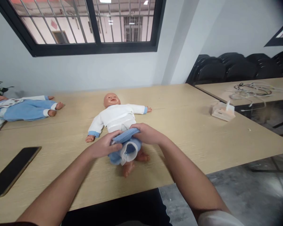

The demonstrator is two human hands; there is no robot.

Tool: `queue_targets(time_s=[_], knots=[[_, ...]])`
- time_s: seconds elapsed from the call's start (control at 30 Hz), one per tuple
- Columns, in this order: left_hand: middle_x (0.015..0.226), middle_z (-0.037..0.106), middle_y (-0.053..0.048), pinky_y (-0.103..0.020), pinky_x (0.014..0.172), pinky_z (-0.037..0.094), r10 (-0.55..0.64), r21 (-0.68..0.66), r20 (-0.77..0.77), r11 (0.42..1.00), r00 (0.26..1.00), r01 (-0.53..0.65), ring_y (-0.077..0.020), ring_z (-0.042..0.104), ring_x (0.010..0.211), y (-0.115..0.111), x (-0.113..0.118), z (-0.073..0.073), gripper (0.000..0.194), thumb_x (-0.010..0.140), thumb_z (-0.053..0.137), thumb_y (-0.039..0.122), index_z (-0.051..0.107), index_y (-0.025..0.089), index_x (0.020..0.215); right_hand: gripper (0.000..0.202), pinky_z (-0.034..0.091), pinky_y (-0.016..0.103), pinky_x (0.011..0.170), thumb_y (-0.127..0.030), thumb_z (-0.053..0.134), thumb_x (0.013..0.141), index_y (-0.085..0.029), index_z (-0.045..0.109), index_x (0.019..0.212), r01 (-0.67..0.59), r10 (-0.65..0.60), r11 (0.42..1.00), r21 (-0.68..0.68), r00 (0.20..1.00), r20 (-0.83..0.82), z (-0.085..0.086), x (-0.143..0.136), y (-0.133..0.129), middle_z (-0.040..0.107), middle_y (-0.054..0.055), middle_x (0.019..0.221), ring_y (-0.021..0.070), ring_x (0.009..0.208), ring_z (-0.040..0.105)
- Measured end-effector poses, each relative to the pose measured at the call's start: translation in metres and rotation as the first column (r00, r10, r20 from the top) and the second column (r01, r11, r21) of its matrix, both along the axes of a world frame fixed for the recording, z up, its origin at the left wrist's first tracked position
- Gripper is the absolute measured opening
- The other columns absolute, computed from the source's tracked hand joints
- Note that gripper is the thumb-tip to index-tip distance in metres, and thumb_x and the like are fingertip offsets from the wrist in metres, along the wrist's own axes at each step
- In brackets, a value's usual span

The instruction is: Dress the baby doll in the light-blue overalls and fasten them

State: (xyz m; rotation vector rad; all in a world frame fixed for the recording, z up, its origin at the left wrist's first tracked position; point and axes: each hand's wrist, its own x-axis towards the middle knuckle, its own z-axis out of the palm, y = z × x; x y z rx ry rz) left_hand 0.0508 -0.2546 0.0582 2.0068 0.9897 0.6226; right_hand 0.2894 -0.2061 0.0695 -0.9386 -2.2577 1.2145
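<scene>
A baby doll [119,115] lies on its back on the wooden table, head toward the wall, in a white top with blue cuffs. Over its lower body, blue doll trousers [124,136] with white cuffs are bunched up, and one round cuff opening faces me. My left hand [106,145] grips the trousers from the left, thumb on top. On the other side my right hand [146,133] has its fingers closed on the waistband edge. Both bare doll feet stick out below the cloth; the doll's legs are mostly hidden.
A second doll [25,109] in blue trousers lies at the far left. A black phone [14,171] rests at the near left. To the right stand a tissue box [223,111] and a table with tangled cables [254,89]. Stacked black chairs [235,69] line the wall.
</scene>
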Motion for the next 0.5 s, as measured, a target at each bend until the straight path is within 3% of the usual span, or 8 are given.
queue_targets(time_s=[0.1,0.2,0.23,0.3,0.37,0.4,0.5], knots=[[0.090,0.068,0.001,-0.027,0.064,0.047,0.076,0.049,-0.172,0.996,0.982,-0.068,-0.0202,0.063,0.077,-0.004,0.004,0.007,0.041,0.075,0.077,0.042,0.062,0.024,0.108,0.012,0.043,0.025,0.066,-0.013,0.055,0.085,-0.019,0.065,0.087,0.012,-0.013,0.999,-0.040,1.000,-0.018,0.000,-0.003,-0.002,0.062,-0.002,0.079,0.0138,0.074,0.055],[0.081,0.068,0.003,-0.027,0.059,0.045,0.130,0.084,-0.217,0.990,0.967,-0.115,-0.0172,0.060,0.067,-0.005,0.006,0.005,0.021,0.078,0.064,0.029,0.064,0.023,0.099,0.013,0.048,0.028,0.072,-0.024,0.060,0.091,-0.020,0.067,0.100,-0.076,0.076,0.994,-0.075,0.997,-0.007,0.008,0.006,-0.004,0.068,0.001,0.094,0.0166,0.083,0.059],[0.083,0.069,0.002,-0.027,0.062,0.047,0.127,0.080,-0.180,0.990,0.975,-0.114,-0.0175,0.062,0.070,-0.004,0.006,0.004,0.021,0.080,0.059,0.026,0.065,0.023,0.099,0.017,0.049,0.030,0.075,-0.032,0.059,0.094,-0.020,0.066,0.104,-0.077,0.076,0.995,-0.071,0.997,-0.013,0.011,0.011,-0.003,0.068,0.003,0.100,0.0180,0.088,0.060],[0.089,0.072,0.000,-0.029,0.072,0.053,0.157,0.067,-0.058,0.986,0.986,-0.153,-0.0196,0.066,0.080,-0.002,0.004,-0.001,0.024,0.082,0.053,0.024,0.066,0.022,0.102,0.031,0.051,0.033,0.077,-0.047,0.051,0.100,-0.021,0.065,0.107,0.042,-0.043,0.998,-0.054,0.999,-0.006,0.015,0.024,-0.001,0.069,0.006,0.105,0.0201,0.090,0.063],[0.092,0.073,-0.002,-0.033,0.079,0.057,0.260,0.025,0.078,0.964,0.962,-0.263,-0.0223,0.068,0.088,0.002,0.002,-0.006,0.026,0.083,0.051,0.028,0.066,0.020,0.104,0.045,0.051,0.035,0.070,-0.059,0.044,0.101,-0.019,0.064,0.099,0.217,-0.206,0.974,-0.068,0.968,0.140,0.014,0.035,0.001,0.070,0.008,0.092,0.0210,0.077,0.065],[0.091,0.074,-0.002,-0.034,0.080,0.058,0.319,-0.016,0.130,0.947,0.939,-0.320,-0.0231,0.069,0.089,0.004,0.002,-0.008,0.027,0.083,0.052,0.030,0.066,0.019,0.104,0.050,0.050,0.035,0.064,-0.063,0.044,0.100,-0.019,0.064,0.093,0.260,-0.228,0.961,-0.091,0.936,0.267,0.012,0.037,0.002,0.069,0.008,0.082,0.0209,0.067,0.064],[0.086,0.074,-0.003,-0.035,0.077,0.060,0.431,-0.164,0.215,0.900,0.876,-0.403,-0.0240,0.070,0.085,0.008,0.000,-0.014,0.033,0.079,0.058,0.033,0.065,0.017,0.107,0.051,0.046,0.034,0.056,-0.067,0.057,0.090,-0.018,0.067,0.080,0.159,-0.038,0.969,-0.191,0.855,0.517,0.000,0.035,0.001,0.069,0.007,0.069,0.0210,0.056,0.062]])
